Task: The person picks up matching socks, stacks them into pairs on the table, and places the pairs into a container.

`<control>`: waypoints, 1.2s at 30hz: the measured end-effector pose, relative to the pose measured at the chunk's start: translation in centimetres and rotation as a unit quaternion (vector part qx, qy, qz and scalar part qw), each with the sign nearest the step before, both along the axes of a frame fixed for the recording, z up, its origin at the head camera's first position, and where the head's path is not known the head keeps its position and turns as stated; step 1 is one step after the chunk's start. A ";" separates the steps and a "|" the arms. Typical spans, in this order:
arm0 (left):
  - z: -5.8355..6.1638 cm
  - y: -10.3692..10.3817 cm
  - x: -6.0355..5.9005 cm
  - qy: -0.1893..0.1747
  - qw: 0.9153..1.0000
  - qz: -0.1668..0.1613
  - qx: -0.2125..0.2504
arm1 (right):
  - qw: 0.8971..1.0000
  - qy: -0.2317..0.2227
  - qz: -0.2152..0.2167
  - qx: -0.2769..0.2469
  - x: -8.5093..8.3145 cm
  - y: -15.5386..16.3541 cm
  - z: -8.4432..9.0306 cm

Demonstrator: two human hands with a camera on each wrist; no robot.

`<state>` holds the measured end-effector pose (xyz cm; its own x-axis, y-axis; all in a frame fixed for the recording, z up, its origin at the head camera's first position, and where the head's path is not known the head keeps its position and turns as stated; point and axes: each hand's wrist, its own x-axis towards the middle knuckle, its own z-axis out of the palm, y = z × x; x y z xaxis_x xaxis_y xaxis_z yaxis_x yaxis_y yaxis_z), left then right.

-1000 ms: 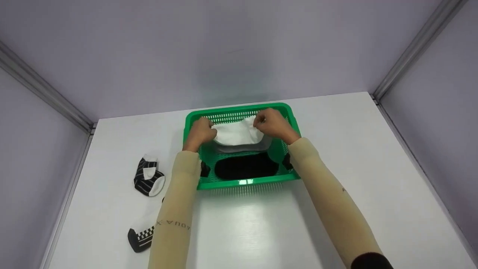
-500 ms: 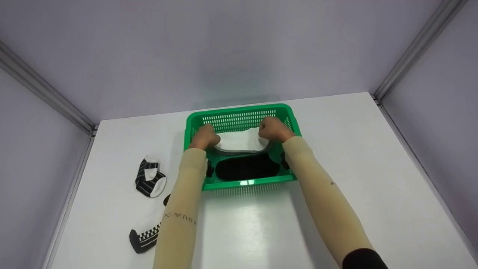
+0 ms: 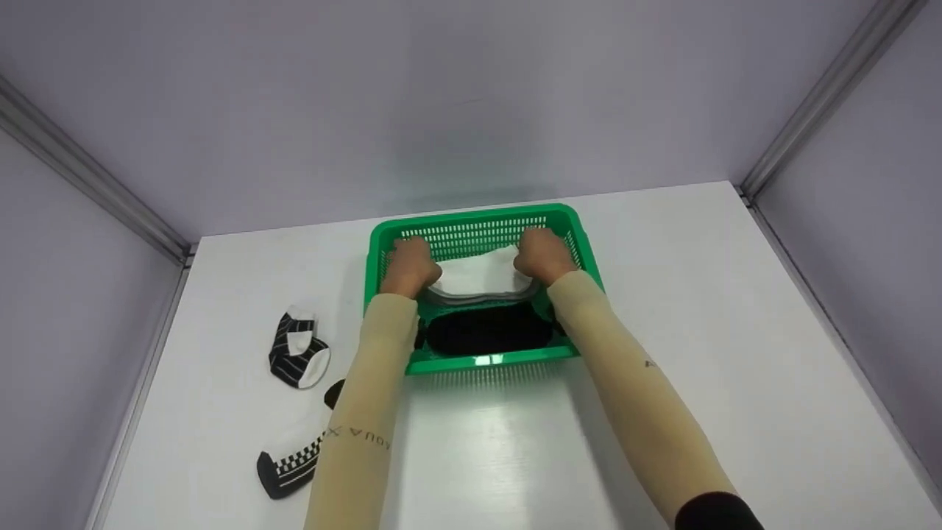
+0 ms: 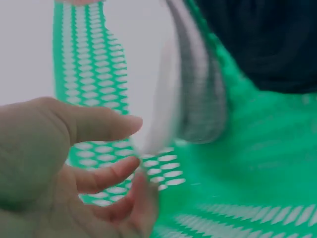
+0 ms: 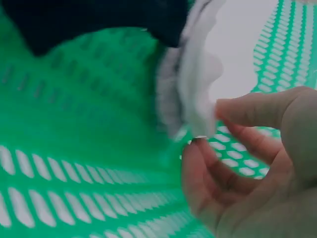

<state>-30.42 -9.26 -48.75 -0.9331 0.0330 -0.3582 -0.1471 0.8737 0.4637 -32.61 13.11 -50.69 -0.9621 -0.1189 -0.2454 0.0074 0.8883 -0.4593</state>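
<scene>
A white sock (image 3: 477, 274) lies lengthwise between my hands inside the green basket (image 3: 471, 362). My left hand (image 3: 409, 265) holds its left end; in the left wrist view the thumb (image 4: 106, 124) overlaps the sock's edge and the curled fingers are at its corner. My right hand (image 3: 543, 255) pinches the other end, with the thumb (image 5: 247, 110) against the fabric and curled fingers below. Grey fabric (image 4: 200, 94) shows directly under the white sock. Nearer me in the basket lies a black sock (image 3: 489, 330).
Left of the basket, a black-and-white striped sock (image 3: 296, 351) lies on the white table (image 3: 471, 456). A checkered sock (image 3: 291, 471) is partly hidden by my left sleeve (image 3: 368, 412). Pale walls (image 3: 471, 96) stand behind and at both sides.
The white sock has come down into the basket from higher up, over the grey fabric, with both hands at its ends. In the last half second the hands have shifted only slightly.
</scene>
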 end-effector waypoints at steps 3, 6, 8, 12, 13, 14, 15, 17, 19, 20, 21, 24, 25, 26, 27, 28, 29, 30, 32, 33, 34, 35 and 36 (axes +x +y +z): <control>0.3 1.0 -0.1 0.042 0.998 -0.036 0.005 | 0.999 0.010 0.026 -0.022 -0.1 -0.8 0.4; -0.1 1.4 -0.4 -0.001 0.996 -0.086 0.036 | 0.995 -0.030 0.057 -0.072 0.1 -1.1 0.6; -0.9 1.3 -0.6 -0.034 0.992 -0.112 0.038 | 0.992 -0.071 0.062 -0.084 0.4 -1.0 0.4; -2.4 0.8 -0.7 -0.074 0.989 -0.127 0.032 | 0.988 -0.131 0.053 -0.068 0.6 -0.9 -0.1; -2.7 0.7 -0.6 -0.072 0.989 -0.128 0.033 | 0.987 -0.136 0.051 -0.067 0.6 -0.9 -0.1; -2.8 0.7 -0.5 -0.072 0.988 -0.128 0.034 | 0.987 -0.140 0.052 -0.066 0.6 -0.9 -0.1; -2.7 0.7 -0.5 -0.073 0.988 -0.128 0.038 | 0.986 -0.143 0.052 -0.065 0.6 -0.9 -0.1; -2.5 0.8 -0.3 -0.077 0.988 -0.125 0.039 | 0.986 -0.143 0.056 -0.061 0.6 -0.8 0.0; -2.0 1.0 -0.1 -0.071 0.989 -0.121 0.036 | 0.986 -0.144 0.062 -0.062 0.6 -0.5 0.1; -1.6 1.2 0.1 -0.064 0.990 -0.118 0.036 | 0.986 -0.143 0.063 -0.064 0.6 -0.4 0.2; -1.1 1.3 0.2 -0.056 0.991 -0.117 0.036 | 0.986 -0.140 0.066 -0.067 0.6 -0.1 0.3; 0.4 1.5 1.1 -0.026 0.991 -0.128 0.035 | 0.987 -0.120 0.083 -0.073 0.9 0.5 1.1; 1.0 1.5 1.4 -0.019 0.990 -0.138 0.033 | 0.987 -0.111 0.089 -0.078 1.0 0.7 1.4; 1.5 1.4 1.9 -0.013 0.988 -0.148 0.034 | 0.987 -0.098 0.097 -0.082 1.2 0.9 1.7; 1.9 1.4 2.3 -0.006 0.987 -0.159 0.035 | 0.987 -0.085 0.108 -0.087 1.5 1.0 2.0; 2.3 1.3 2.8 0.002 0.985 -0.169 0.039 | 0.986 -0.070 0.116 -0.094 1.8 1.1 2.4; 2.7 1.2 3.3 0.011 0.983 -0.179 0.044 | 0.985 -0.057 0.123 -0.105 2.1 1.2 2.8; 3.0 1.2 3.8 0.019 0.982 -0.183 0.051 | 0.983 -0.045 0.128 -0.119 2.6 1.3 3.2; 3.7 1.1 4.9 0.033 0.979 -0.188 0.070 | 0.979 -0.026 0.140 -0.148 3.5 1.5 4.0; 4.0 1.1 5.4 0.040 0.978 -0.188 0.078 | 0.976 -0.021 0.142 -0.163 4.1 1.6 4.4; 4.3 1.0 6.0 0.044 0.977 -0.188 0.087 | 0.973 -0.016 0.146 -0.180 4.7 1.6 4.7; 4.6 1.0 6.6 0.047 0.976 -0.189 0.096 | 0.969 -0.015 0.150 -0.197 5.5 1.6 5.0; 4.8 0.8 7.2 0.048 0.975 -0.192 0.105 | 0.965 -0.014 0.155 -0.212 6.2 1.7 5.4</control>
<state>-23.19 -8.41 -43.94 -0.8665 0.4494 -0.2175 0.2252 0.7407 0.6330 -26.40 14.78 -45.32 -0.8577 -0.4954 -0.1376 -0.2106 0.5826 -0.7850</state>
